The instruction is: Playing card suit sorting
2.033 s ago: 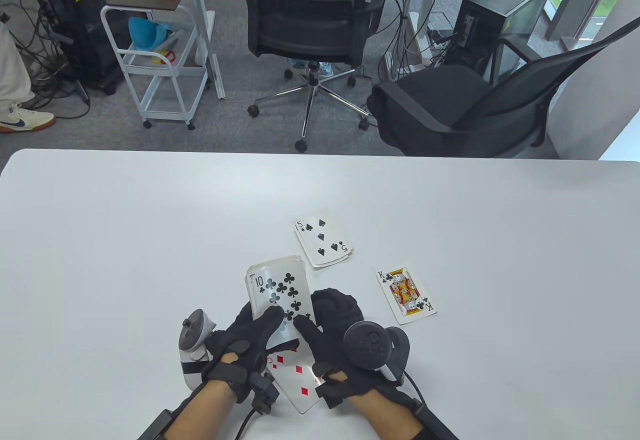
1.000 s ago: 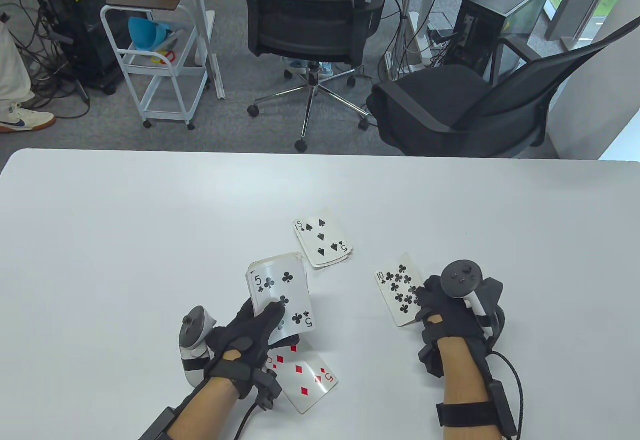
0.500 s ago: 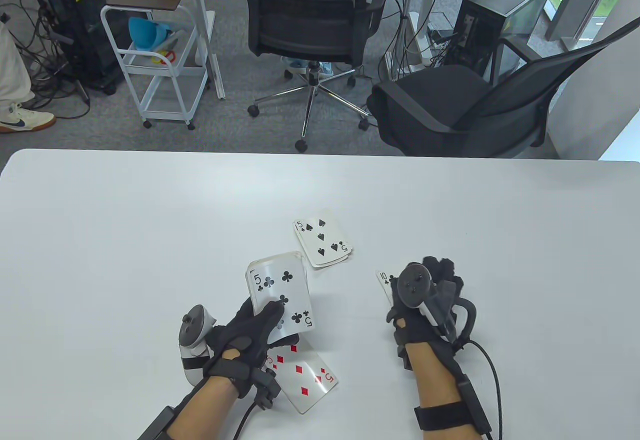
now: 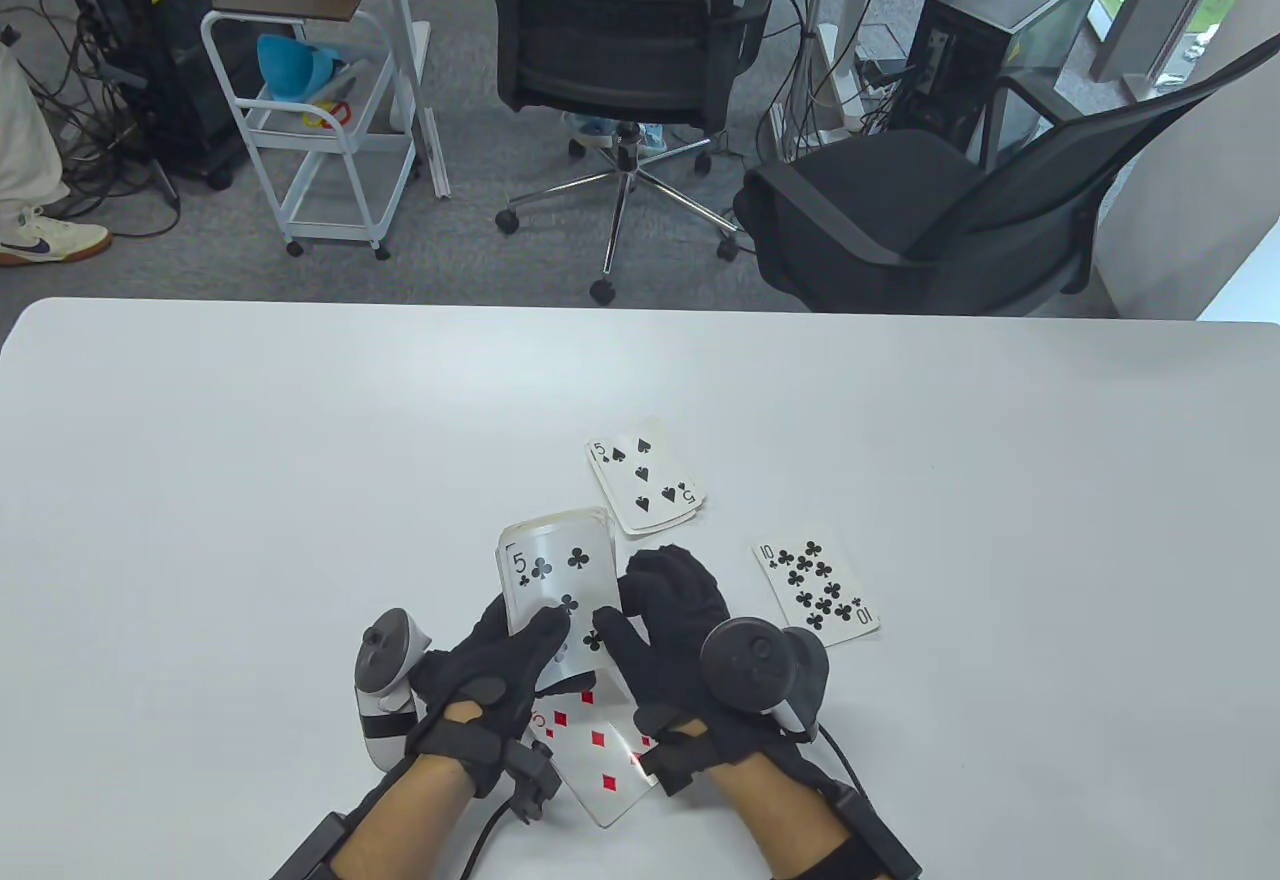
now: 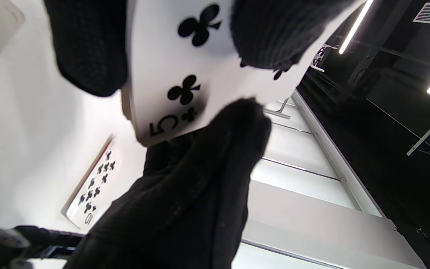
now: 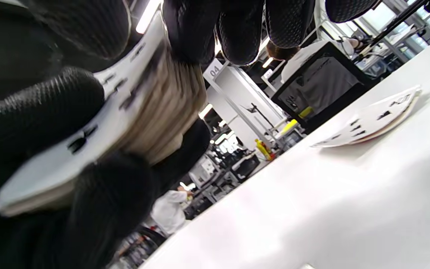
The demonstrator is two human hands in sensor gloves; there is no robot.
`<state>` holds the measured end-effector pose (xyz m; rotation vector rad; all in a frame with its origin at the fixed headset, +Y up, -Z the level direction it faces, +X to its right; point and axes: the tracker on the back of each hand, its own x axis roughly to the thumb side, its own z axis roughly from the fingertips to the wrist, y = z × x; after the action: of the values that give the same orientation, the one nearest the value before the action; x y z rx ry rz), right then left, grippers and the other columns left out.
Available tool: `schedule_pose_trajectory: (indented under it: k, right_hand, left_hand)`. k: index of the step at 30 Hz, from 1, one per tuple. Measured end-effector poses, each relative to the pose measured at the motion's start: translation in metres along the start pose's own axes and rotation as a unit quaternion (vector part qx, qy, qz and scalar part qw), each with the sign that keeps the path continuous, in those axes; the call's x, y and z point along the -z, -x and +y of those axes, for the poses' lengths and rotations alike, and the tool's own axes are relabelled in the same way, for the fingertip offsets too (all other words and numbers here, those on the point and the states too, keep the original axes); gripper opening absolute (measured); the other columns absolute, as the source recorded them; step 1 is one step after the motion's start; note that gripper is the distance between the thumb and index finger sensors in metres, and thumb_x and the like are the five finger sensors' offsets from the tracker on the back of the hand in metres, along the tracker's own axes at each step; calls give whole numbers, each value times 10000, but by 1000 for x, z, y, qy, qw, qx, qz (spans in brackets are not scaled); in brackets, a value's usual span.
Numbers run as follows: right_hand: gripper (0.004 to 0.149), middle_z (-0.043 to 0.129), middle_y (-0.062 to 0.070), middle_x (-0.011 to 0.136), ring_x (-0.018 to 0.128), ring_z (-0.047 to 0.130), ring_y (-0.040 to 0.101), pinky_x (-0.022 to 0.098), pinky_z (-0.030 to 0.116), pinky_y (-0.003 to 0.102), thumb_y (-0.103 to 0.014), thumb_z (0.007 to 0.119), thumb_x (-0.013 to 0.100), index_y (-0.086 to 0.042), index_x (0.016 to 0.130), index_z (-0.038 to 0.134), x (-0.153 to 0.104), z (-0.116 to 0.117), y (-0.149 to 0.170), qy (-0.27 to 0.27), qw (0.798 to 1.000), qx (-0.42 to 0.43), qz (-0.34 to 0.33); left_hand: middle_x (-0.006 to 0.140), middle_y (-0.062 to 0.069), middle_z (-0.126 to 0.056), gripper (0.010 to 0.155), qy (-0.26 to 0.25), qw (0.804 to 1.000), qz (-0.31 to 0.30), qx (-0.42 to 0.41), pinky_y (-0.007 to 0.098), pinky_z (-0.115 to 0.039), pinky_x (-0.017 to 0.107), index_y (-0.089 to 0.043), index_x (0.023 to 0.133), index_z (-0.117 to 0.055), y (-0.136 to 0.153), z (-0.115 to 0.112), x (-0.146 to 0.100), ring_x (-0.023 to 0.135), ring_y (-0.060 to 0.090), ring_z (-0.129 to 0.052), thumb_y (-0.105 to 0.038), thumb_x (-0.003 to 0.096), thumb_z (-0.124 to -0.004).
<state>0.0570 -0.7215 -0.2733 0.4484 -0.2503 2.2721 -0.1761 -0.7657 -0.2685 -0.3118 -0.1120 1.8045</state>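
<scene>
My left hand [image 4: 500,670] holds the face-up deck [image 4: 560,585] just above the table, with the 5 of clubs [image 5: 177,74] on top. My right hand [image 4: 665,620] is at the deck's right edge, thumb on the 5 of clubs and fingers curled around the side of the deck [image 6: 155,108]. The 10 of clubs [image 4: 815,588] lies face up on the table to the right and also shows in the left wrist view [image 5: 95,186]. A small pile topped by the 5 of spades [image 4: 645,485] lies beyond the deck. The 5 of diamonds [image 4: 600,755] lies partly under my hands.
The white table [image 4: 250,480] has bare room to the left, right and far side. Office chairs [image 4: 620,50] and a white cart [image 4: 320,120] stand beyond the far edge. The spade pile shows in the right wrist view [image 6: 371,123].
My right hand laid the 10 of clubs on the king of clubs at the right, let go, and came back left to the deck. The 5 of clubs is now the top card.
</scene>
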Motion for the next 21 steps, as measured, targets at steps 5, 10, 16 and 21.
schedule_pose_trajectory:
  k: [5, 10, 16, 21]
  right_hand:
    - [706, 520, 162, 1072, 1023, 472, 498, 697, 425, 714, -623, 827, 470, -148, 937, 593, -5, 2, -5, 20, 998, -38, -39]
    - [675, 547, 154, 1053, 1011, 525, 488, 698, 459, 703, -568, 880, 454, -141, 900, 606, -8, 1, -9, 43, 996, -53, -51]
    - [559, 606, 153, 1019, 989, 591, 476, 697, 483, 697, -462, 882, 475, -122, 855, 654, -8, -1, -5, 55, 998, -9, -39]
    - [481, 679, 151, 995, 968, 657, 462, 694, 510, 691, -423, 858, 492, -107, 828, 724, -6, -3, -5, 63, 997, -6, -35]
  left_hand:
    - [1032, -22, -769, 615, 4, 1000, -7, -7, 429, -944, 516, -290, 1050, -572, 0, 0, -3, 879, 300, -917, -429, 526, -863]
    - [1022, -30, -785, 608, 10, 1000, -8, -8, 425, -948, 507, -296, 1043, -590, 1, -2, -4, 868, 293, -929, -444, 524, -870]
    - [1020, -26, -789, 615, 15, 1000, 1, -19, 428, -944, 508, -293, 1042, -595, 6, -5, -2, 867, 297, -927, -471, 520, -869]
    - [1027, -21, -777, 611, 20, 999, 7, -31, 437, -935, 518, -293, 1045, -590, 8, -2, -1, 877, 306, -913, -465, 525, -861]
